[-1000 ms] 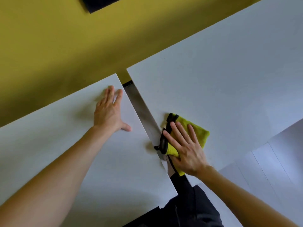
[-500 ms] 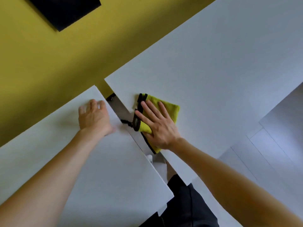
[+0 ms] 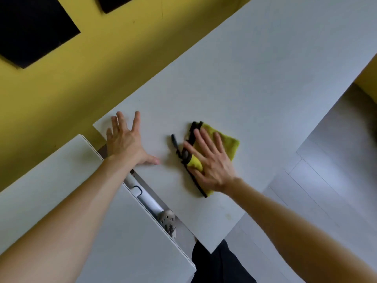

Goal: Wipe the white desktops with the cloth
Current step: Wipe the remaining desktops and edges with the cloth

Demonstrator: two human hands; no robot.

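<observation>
Yellow-green cloth (image 3: 224, 141) with black edging, pinned flat under the right grip (image 3: 212, 160), fingers straight and spread, pressing down on the far white counter (image 3: 255, 78). Just to its left, left grip (image 3: 126, 141) splayed wide over the same counter near the corner, holding nothing. Under the left forearm, near white counter (image 3: 61, 180), narrow gap between the two.
</observation>
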